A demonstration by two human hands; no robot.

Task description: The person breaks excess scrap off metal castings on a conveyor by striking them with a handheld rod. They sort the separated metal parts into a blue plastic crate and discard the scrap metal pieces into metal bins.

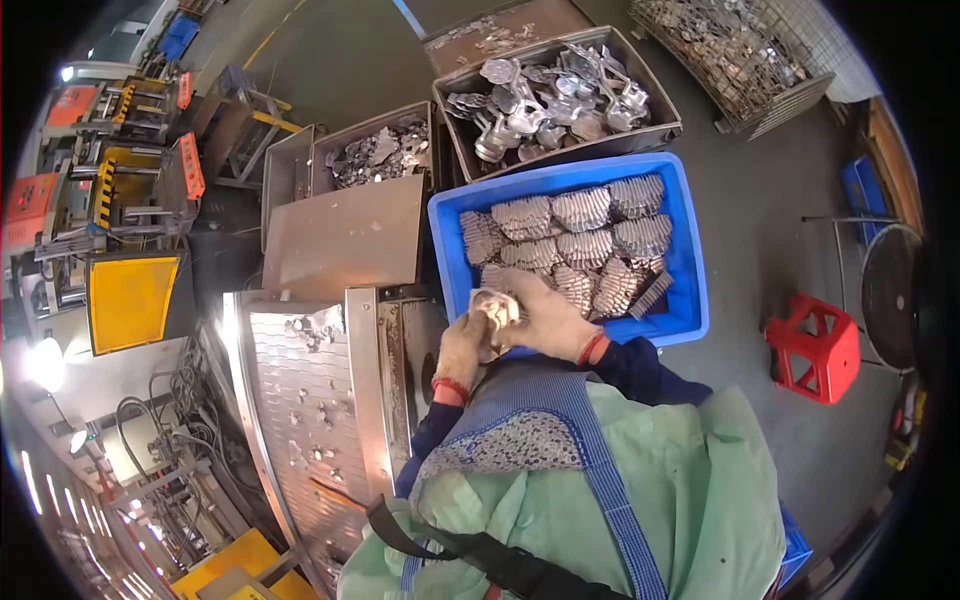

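Note:
My left hand (458, 355), in a pale work glove, closes around the lower left side of a small shiny metal casting (498, 309). From the right, my right hand (552, 318), gloved too, grips the same piece. Both hands are at the near left corner of a blue plastic crate (697, 270). Inside the crate lie rows of stacked metal castings (582, 210), their edges showing as ribs. One short stack (652, 296) leans at the crate's near right. My fingers partly cover the held casting, so its full shape is hidden.
A slatted metal conveyor (320, 400) with scattered bits runs on my left. Beyond the crate stands a metal bin (660, 135) of larger castings, beside a scrap bin (385, 155). A red stool (815, 350), round fan (893, 300) and wire cage (790, 105) stand right.

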